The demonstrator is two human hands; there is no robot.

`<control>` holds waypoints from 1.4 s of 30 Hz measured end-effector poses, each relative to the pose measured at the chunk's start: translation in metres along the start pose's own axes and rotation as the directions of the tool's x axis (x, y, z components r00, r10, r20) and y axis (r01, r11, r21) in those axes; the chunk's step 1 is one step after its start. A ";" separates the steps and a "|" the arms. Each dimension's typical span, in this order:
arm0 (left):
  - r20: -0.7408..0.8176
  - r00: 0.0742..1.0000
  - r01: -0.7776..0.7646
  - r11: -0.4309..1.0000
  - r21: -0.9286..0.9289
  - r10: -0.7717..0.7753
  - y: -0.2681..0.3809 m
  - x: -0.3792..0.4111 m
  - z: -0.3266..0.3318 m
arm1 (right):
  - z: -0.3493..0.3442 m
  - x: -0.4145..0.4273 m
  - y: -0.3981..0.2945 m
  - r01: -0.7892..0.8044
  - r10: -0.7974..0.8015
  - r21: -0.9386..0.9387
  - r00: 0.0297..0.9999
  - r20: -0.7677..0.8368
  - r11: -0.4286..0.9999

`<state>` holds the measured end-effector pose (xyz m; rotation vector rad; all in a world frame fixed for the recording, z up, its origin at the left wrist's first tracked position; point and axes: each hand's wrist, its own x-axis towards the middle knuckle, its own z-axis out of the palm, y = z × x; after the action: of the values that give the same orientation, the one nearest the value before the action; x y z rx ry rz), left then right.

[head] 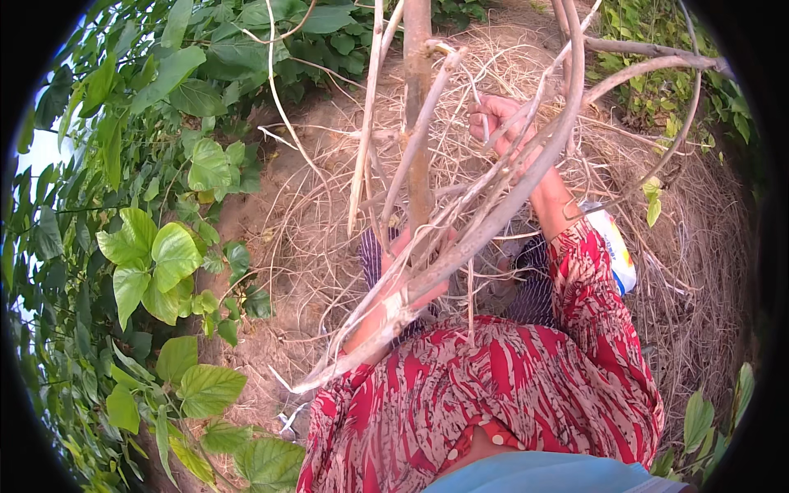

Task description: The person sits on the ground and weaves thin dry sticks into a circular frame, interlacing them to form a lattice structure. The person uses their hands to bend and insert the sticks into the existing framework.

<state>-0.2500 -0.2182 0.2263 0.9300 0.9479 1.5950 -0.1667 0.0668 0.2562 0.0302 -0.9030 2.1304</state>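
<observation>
A bundle of bare woody branches (pixel 493 231) runs diagonally in front of my body, with thicker upright stems (pixel 418 111) rising beside it. My left hand (pixel 410 268) is closed around the lower part of the branches near my knees, partly hidden behind them. Farther forward and to the right, my right hand (pixel 496 120) has its fingers curled around a thin pale stem (pixel 484 129). Several branches cross in front of this hand and wrist. Both arms are in red patterned sleeves.
Dry stalks and twigs (pixel 308 246) litter the bare soil. Dense leafy green plants (pixel 166 259) line the left, with more foliage (pixel 641 80) at the upper right. A white plastic bag (pixel 610 246) lies beside my right forearm. Curved branches (pixel 653 65) reach out to the right.
</observation>
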 end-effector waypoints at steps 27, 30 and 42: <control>-0.173 0.925 -0.308 0.934 0.181 0.339 -0.012 0.007 -0.035 | 0.008 -0.039 0.051 0.168 -0.170 -0.072 0.985 -0.023 0.983; -0.138 0.925 -0.342 0.933 0.107 0.355 -0.009 0.007 -0.039 | 0.031 -0.058 0.060 0.175 -0.176 -0.040 0.984 -0.027 0.984; -0.123 0.933 -0.337 0.941 0.039 0.339 -0.010 -0.020 -0.055 | -0.003 -0.136 0.039 0.336 -0.609 -0.938 0.727 0.317 -0.087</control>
<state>-0.2925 -0.2426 0.1932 1.0553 0.9262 1.9601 -0.1006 -0.0393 0.1889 -0.4949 -1.6996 0.4391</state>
